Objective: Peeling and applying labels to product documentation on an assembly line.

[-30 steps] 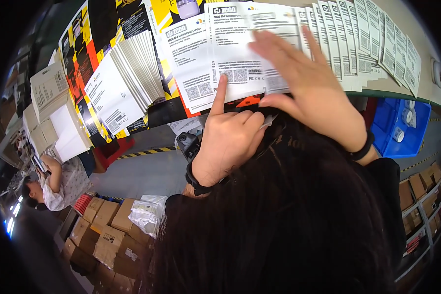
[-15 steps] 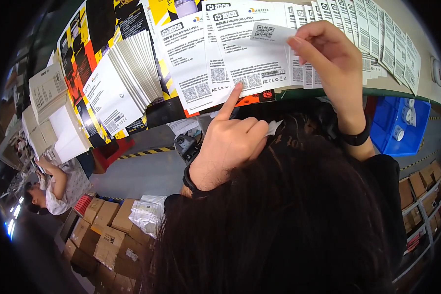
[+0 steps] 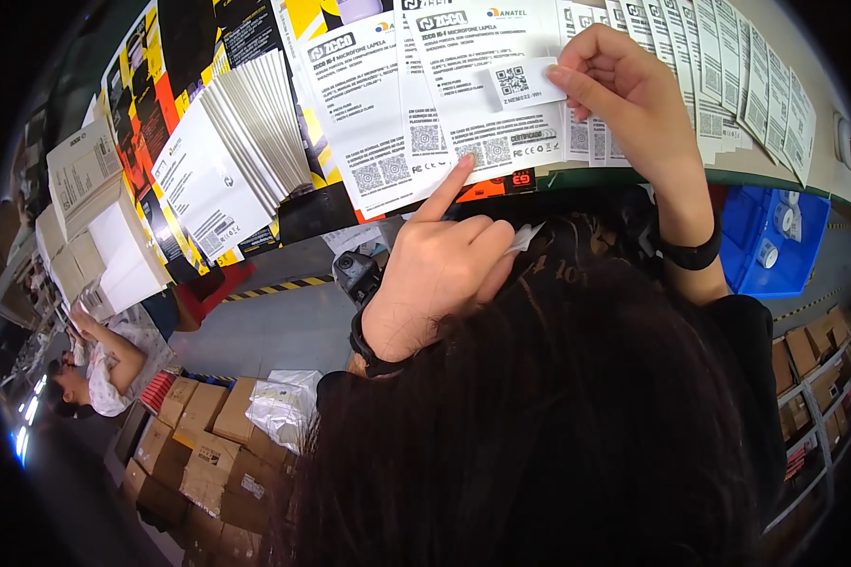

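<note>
At the left end of the surface [image 3: 825, 90], pale printed cartons [image 3: 87, 170] lie by the corner. Next to them, a leaning row of white packets [image 3: 265, 137] sits on yellow, black and red packaging [image 3: 246, 42], near the surface's near edge. Two overlapping white sheets follow: a left sheet [image 3: 355, 104] and, just to its right, a front sheet [image 3: 454, 118] whose lower edge comes close to that same near edge.

The left hand [image 3: 442, 269] stretches its index finger onto the front sheet's lower edge, beside the printed square codes; its other fingers curl in around a scrap of white paper [image 3: 526, 238]. The right hand [image 3: 633, 99] pinches a small white label [image 3: 528, 85] narrowly by its right end. The label lies across the front sheet's right half, slightly tilted; whether its free end touches cannot be told.

The step in hand looks like lining up the label over the sheet. The next move calls for a steady finger on the sheet, a squared label, and a light grip that can release without dragging it.

Further right, a fan of similar sheets [image 3: 728, 80] runs toward the surface's right end, with a blue bin [image 3: 804, 271] below the near edge.
</note>
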`<action>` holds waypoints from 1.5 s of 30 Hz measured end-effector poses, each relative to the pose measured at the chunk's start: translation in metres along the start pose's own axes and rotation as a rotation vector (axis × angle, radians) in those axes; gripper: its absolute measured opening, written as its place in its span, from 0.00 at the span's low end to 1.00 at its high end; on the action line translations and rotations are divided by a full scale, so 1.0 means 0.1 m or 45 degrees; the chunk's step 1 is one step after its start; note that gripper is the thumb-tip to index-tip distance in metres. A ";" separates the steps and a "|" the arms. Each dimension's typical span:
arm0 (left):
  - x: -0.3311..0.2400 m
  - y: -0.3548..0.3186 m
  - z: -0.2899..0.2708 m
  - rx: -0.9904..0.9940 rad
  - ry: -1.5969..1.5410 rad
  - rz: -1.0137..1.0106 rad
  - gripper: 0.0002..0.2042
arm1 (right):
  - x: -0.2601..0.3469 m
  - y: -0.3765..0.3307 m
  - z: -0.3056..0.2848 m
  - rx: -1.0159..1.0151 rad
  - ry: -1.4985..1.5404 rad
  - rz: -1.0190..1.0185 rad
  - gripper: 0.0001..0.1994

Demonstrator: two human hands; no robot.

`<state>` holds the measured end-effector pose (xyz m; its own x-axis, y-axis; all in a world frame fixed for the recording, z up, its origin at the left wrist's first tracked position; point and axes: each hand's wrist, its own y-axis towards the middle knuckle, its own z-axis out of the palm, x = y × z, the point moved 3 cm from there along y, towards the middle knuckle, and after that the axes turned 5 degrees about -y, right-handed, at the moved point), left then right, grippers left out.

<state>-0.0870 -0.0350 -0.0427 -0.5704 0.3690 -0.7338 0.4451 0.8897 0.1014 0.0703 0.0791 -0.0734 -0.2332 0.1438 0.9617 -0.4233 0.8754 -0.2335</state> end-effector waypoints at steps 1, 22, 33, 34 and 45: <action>0.01 0.00 0.00 0.000 -0.001 -0.002 0.08 | -0.01 0.01 0.02 0.013 -0.034 0.036 0.03; 0.00 -0.02 0.04 0.038 0.011 -0.031 0.08 | -0.09 -0.05 0.12 -0.075 -0.119 0.060 0.05; -0.07 0.01 0.02 0.028 -0.033 -0.074 0.08 | 0.11 -0.07 0.19 -0.399 -1.019 -0.005 0.13; -0.08 0.01 0.02 0.023 -0.041 -0.071 0.08 | 0.15 -0.06 0.18 -0.401 -1.019 -0.011 0.13; -0.28 -0.05 -0.22 -0.097 0.081 -0.096 0.07 | 0.52 -0.31 0.36 -0.118 -0.673 -0.671 0.16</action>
<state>-0.0881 -0.0442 -0.0081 -0.6439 0.3141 -0.6976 0.3466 0.9327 0.1000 0.0401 0.0427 -0.0212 -0.4193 -0.5254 0.7404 -0.5254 0.8055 0.2741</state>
